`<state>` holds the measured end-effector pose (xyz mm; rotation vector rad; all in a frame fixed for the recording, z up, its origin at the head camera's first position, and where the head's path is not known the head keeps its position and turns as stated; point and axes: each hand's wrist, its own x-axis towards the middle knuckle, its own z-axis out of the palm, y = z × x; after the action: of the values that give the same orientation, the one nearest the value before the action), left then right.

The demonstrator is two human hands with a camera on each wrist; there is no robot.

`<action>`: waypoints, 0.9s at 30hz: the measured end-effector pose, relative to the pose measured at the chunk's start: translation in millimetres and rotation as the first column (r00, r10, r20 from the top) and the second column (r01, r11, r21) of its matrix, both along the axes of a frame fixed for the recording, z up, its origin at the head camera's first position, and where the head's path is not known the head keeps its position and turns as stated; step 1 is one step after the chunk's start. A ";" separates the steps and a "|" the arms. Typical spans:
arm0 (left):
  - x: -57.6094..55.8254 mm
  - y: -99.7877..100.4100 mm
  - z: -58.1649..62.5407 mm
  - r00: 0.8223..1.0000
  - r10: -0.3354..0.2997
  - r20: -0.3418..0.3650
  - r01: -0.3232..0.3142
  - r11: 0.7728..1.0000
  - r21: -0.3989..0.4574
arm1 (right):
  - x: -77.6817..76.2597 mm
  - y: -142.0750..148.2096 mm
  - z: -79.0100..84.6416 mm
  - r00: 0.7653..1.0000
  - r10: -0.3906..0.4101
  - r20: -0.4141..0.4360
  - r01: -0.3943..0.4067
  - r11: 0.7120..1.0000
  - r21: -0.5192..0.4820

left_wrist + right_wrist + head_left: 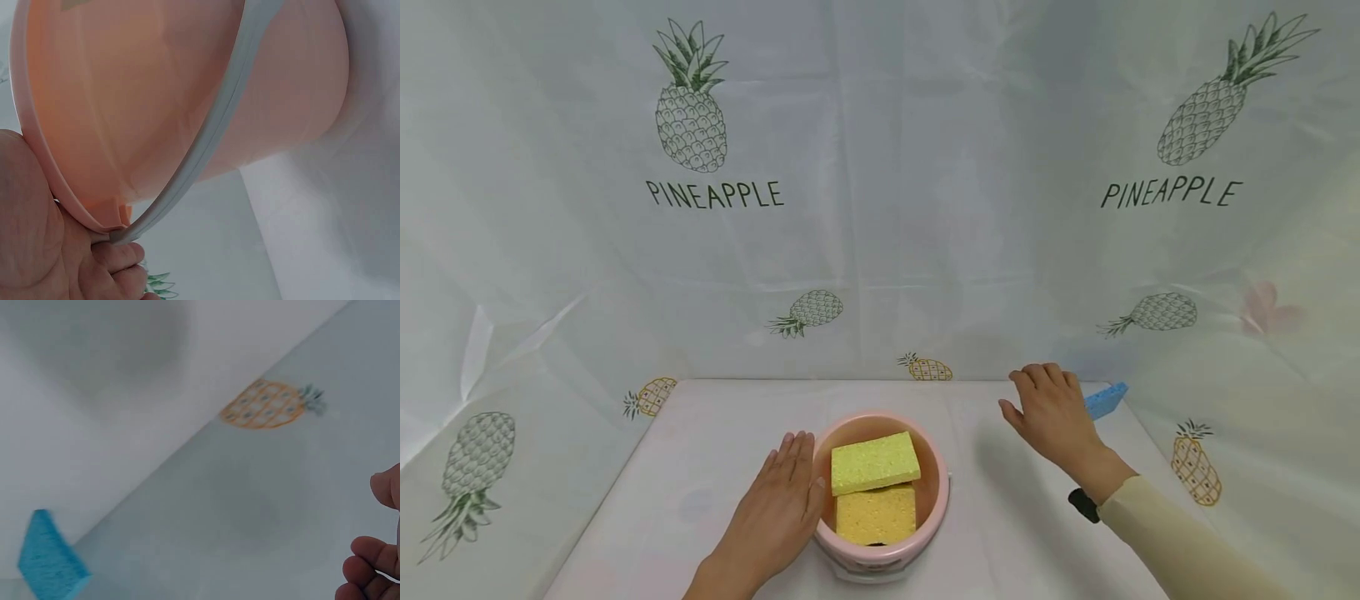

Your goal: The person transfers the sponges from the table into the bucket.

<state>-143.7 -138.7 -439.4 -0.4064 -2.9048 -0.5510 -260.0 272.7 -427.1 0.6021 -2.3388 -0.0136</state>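
Observation:
A pink bucket [938,500] stands on the table, a yellow-green sponge [874,462] lying over a darker yellow sponge [877,515] inside it. My left hand [781,500] rests with straight fingers along the left side of the rim. In the left wrist view, its fingertips are beside the joint of the pale grey handle [200,147], which hangs down the bucket's wall [144,94]. Raised over the table's right part, my right hand [1051,414] holds nothing, its fingers loosely bent. Just beyond it is a blue sponge [1106,402], partly hidden by the hand in the head view.
The white table [700,442] meets a hanging sheet [925,233] printed with pineapples at its back and sides. A dark band [1084,505] is on my right wrist, below a cream sleeve [1172,542].

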 end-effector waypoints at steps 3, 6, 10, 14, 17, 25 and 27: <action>-0.2 -0.7 0.9 1.000 0.001 0.009 -0.002 1.000 0.007 | -4.7 17.7 -8.5 0.999 -0.040 0.010 0.040 0.999 0.015; 0.0 -0.8 1.2 1.000 0.002 0.014 -0.002 1.000 0.012 | -7.4 33.1 -17.0 0.996 -0.078 0.039 0.077 0.997 0.031; 0.2 -0.2 1.1 1.000 0.003 0.015 -0.003 1.000 0.013 | -11.1 51.5 -30.1 0.990 -0.121 0.072 0.117 0.991 0.066; 0.6 0.5 0.7 1.000 0.005 0.011 -0.005 1.000 0.013 | -15.8 67.3 -43.3 0.981 -0.155 0.113 0.145 0.985 0.094; 0.7 0.8 0.2 1.000 0.009 0.004 -0.009 1.000 0.014 | -20.1 77.4 -52.5 0.972 -0.178 0.154 0.162 0.981 0.110; 1.9 0.5 0.7 1.000 0.007 0.007 -0.008 1.000 0.015 | -30.1 95.9 -73.8 0.917 -0.269 0.294 0.226 0.959 0.170; 2.1 0.4 1.1 1.000 0.010 0.008 -0.010 1.000 0.017 | -32.3 98.9 -78.3 0.911 -0.278 0.303 0.235 0.957 0.172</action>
<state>-141.5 -138.2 -438.3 -0.3887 -2.9059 -0.5764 -292.3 371.6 -505.3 0.3742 -2.7432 -0.2072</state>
